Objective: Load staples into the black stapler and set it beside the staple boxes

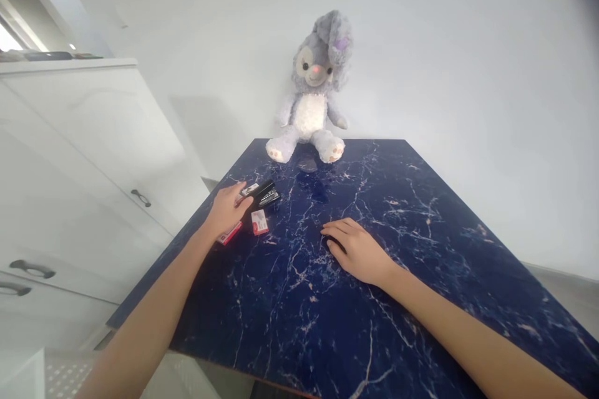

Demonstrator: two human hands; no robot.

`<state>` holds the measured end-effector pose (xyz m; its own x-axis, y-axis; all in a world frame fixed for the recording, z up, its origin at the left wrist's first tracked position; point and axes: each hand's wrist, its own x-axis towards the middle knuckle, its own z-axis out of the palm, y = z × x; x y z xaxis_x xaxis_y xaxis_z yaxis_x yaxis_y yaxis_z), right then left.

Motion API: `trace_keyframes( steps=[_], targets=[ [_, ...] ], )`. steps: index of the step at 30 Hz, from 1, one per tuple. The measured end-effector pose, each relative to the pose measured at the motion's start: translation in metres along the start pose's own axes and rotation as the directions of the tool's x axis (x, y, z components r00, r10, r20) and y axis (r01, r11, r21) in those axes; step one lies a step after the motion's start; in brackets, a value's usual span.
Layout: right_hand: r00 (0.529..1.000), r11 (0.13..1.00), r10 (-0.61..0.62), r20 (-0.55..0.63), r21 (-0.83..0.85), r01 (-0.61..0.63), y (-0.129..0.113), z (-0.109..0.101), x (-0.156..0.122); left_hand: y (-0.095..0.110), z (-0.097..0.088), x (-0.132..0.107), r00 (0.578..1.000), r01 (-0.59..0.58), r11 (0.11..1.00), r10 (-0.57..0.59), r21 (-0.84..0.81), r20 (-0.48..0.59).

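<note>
My left hand [228, 208] is over a small group of things at the table's left side, its thumb and fingers apart. Its thumb tip is at the near end of a black stapler [266, 193], and its fingertips are beside a small white packet [249, 189]. Whether they touch either one is hard to see. A red-and-white small box [259, 222] lies just right of the hand, while a red box [229, 234] is partly hidden beneath it. My right hand [358, 250] rests palm down on the tabletop, fingers loosely stretched and holding nothing.
The dark blue marble-patterned table [309, 299] stands against a white wall. At its far edge sits a grey plush rabbit [311, 93], with a dark round object [307, 165] before it. White cabinets [79, 156] with dark handles flank the left side.
</note>
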<state>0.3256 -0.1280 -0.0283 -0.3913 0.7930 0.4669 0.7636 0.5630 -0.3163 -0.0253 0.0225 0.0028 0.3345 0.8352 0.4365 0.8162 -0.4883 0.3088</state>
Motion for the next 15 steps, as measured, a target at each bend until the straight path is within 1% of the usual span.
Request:
trace_keyframes(
  steps=[1,2,3,4,10,12,15],
  targets=[
    [1.000,1.000,0.000,0.001,0.001,0.000,0.000,0.000,0.000,-0.009,0.001,0.000,0.995,-0.041,0.999,0.043,-0.021,0.085],
    [1.000,1.000,-0.001,0.003,0.000,0.001,0.000,0.000,0.000,-0.015,0.002,0.000,0.987,-0.069,0.997,0.074,-0.040,0.146],
    [1.000,1.000,-0.002,0.006,-0.003,0.002,0.000,-0.001,0.000,-0.019,0.002,0.000,0.979,-0.084,0.995,0.092,-0.050,0.183],
    [1.000,1.000,-0.004,0.010,-0.007,0.004,0.000,-0.001,0.000,-0.021,0.002,-0.001,0.976,-0.088,0.995,0.096,-0.053,0.196],
    [1.000,1.000,-0.013,0.015,-0.014,0.013,0.000,-0.001,0.001,-0.009,-0.002,-0.003,0.971,-0.098,0.990,0.117,-0.099,0.210],
    [1.000,1.000,-0.011,0.001,-0.013,0.011,0.000,-0.001,0.001,-0.007,-0.003,-0.003,0.980,-0.088,0.993,0.101,-0.083,0.172],
    [1.000,1.000,-0.012,0.005,-0.028,0.012,-0.002,-0.002,0.001,-0.007,-0.005,-0.002,0.990,-0.106,0.993,0.110,-0.049,0.086]
  ],
)
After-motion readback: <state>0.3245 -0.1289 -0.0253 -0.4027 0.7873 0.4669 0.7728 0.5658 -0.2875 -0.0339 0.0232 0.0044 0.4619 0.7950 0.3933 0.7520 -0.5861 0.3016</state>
